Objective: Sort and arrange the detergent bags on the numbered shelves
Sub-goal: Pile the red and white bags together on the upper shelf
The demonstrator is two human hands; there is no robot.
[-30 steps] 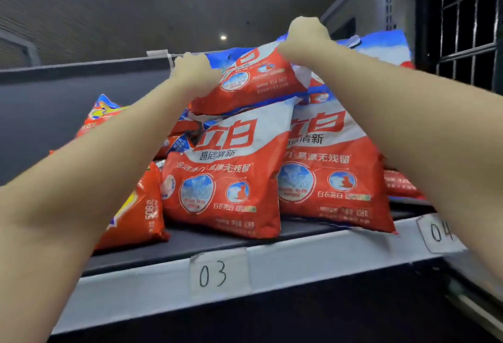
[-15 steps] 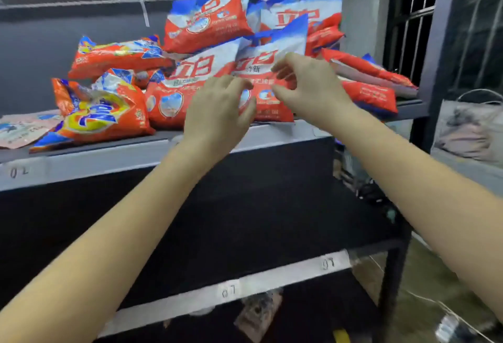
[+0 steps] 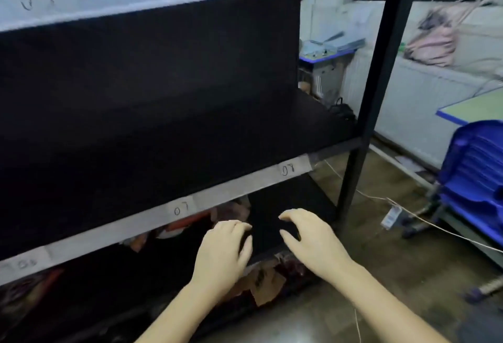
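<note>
Hands low at six o'clock: bare left hand (image 3: 221, 251) and bare right hand (image 3: 313, 242), fingers loosely curled, holding nothing, apparently poised to reach for crumpled red-orange detergent bags (image 3: 187, 224) dimly visible at eleven o'clock beneath grey numbered shelf edge (image 3: 239, 187). Farther, at twelve o'clock, dark bare middle shelf (image 3: 190, 136).

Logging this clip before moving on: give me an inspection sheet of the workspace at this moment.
Surface: dark middle shelf, bare where visible; labels 07 and 08 on its front rail.
Job's things: blurred orange bags on the level below.
Clutter: torn brown scraps by the bottom edge.
Grips: left hand and right hand both empty, fingers loosely curled.
Cables: thin cord across the floor.
Surroundings: blue stacked bins, pink bag.
</note>
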